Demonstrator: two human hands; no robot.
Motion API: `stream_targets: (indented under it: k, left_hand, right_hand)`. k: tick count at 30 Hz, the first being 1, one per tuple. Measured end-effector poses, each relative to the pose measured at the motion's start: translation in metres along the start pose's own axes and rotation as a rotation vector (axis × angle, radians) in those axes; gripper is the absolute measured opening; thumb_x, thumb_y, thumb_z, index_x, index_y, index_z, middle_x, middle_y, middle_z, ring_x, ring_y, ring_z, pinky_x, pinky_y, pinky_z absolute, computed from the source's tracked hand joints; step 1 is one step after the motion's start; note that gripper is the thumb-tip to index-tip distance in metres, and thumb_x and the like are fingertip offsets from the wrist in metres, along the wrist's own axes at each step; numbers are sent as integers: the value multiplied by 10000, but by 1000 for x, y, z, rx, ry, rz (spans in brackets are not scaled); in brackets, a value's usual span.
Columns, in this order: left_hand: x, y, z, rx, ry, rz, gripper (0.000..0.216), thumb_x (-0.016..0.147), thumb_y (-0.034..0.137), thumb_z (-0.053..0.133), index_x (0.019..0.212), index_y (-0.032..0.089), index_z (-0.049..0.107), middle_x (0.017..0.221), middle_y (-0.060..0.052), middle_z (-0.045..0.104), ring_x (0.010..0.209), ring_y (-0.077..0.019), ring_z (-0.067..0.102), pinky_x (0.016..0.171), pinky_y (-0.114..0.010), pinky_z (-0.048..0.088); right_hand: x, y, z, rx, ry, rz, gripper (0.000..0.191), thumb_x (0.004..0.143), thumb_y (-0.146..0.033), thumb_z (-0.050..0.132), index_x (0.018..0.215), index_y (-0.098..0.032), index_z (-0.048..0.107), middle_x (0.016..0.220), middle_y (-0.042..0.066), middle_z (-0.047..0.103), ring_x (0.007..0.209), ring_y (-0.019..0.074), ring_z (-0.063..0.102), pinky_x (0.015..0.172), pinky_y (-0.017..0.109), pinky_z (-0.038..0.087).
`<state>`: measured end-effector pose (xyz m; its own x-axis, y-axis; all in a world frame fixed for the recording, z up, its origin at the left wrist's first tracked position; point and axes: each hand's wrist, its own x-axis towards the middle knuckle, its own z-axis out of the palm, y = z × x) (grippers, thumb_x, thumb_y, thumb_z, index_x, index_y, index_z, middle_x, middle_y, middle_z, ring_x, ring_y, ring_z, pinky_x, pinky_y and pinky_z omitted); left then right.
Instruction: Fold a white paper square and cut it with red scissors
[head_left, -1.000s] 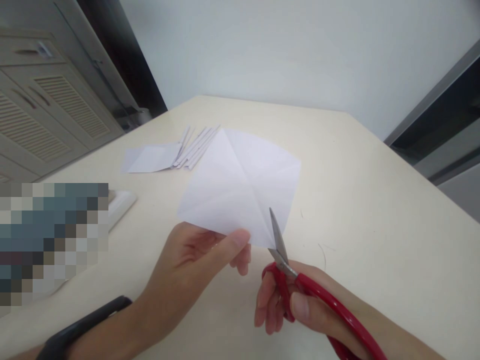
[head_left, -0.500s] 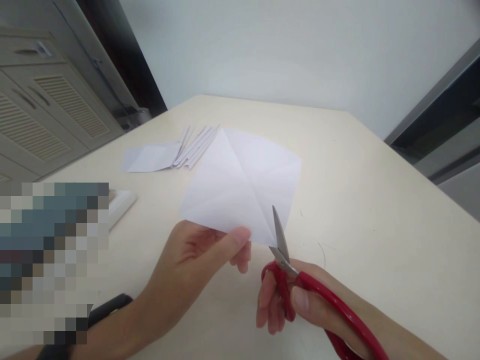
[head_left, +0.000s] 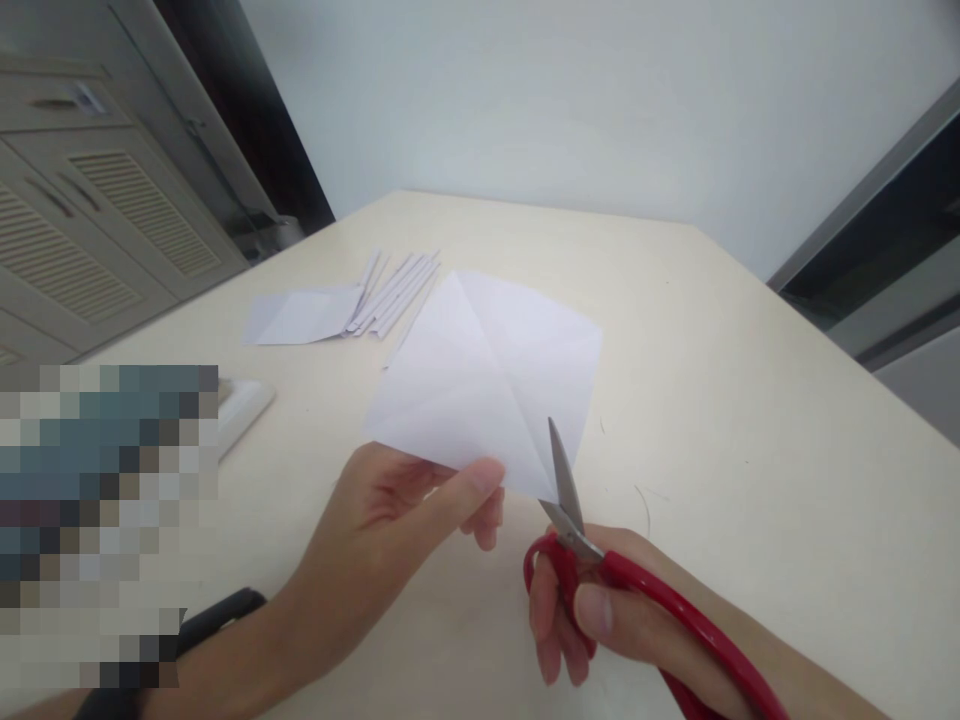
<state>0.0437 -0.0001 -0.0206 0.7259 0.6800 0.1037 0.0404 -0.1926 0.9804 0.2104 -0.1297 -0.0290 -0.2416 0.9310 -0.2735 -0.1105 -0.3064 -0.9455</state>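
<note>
My left hand [head_left: 427,510] pinches the near edge of a creased white sheet of paper [head_left: 480,370], thumb on top and fingers beneath. Diagonal fold lines cross the sheet, which is held above the table. In my right hand [head_left: 592,610] is a pair of red-handled scissors [head_left: 574,535]. Their blades are parted around the sheet's near right corner, one above the paper and the other partly hidden below it. Beyond the sheet on the left lie several narrow paper strips [head_left: 397,295] and a folded white paper piece [head_left: 304,315].
The pale table [head_left: 712,350] reaches back to a white wall [head_left: 540,110]. A white flat object [head_left: 247,410] sits at the left, partly behind a pixelated patch. Thin hair-like strands [head_left: 646,505] lie on the right. Louvred cabinets [head_left: 112,200] stand at the far left.
The paper has shifted slightly nearer and to the right. My right hand with the scissors has moved a little right and down; the blades still straddle the corner.
</note>
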Motion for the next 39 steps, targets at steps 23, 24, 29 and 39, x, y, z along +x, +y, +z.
stream_targets:
  k: [23, 24, 29, 39]
  left_hand:
    - [-4, 0, 2, -99, -15, 11, 307, 944, 299, 549, 652, 222, 605, 602, 87, 603, 601, -86, 570, 661, -216, 448]
    - [-4, 0, 2, -108, -19, 3, 304, 945, 297, 548, 656, 222, 604, 605, 85, 604, 605, -89, 572, 663, -221, 448]
    - [-4, -1, 3, -105, -28, -1, 296, 942, 289, 552, 660, 218, 608, 607, 79, 603, 593, -92, 564, 646, -226, 443]
    - [-5, -2, 2, -108, -44, -32, 302, 942, 322, 551, 669, 209, 614, 612, 68, 597, 595, -94, 562, 647, -226, 448]
  right_hand:
    - [0, -1, 0, 10, 28, 5, 482, 850, -640, 519, 732, -173, 496, 623, -30, 418, 559, 118, 420, 561, 272, 364]
    - [0, -1, 0, 18, 25, -14, 483, 858, -642, 509, 731, -177, 482, 640, -30, 404, 569, 116, 407, 564, 274, 362]
    - [-2, 0, 3, -43, 32, -109, 514, 894, -692, 369, 754, -201, 427, 702, -18, 365, 625, 128, 368, 592, 284, 344]
    - [-5, -6, 4, -112, 25, -114, 543, 880, -730, 319, 774, -203, 391, 730, -6, 368, 660, 143, 353, 641, 308, 321]
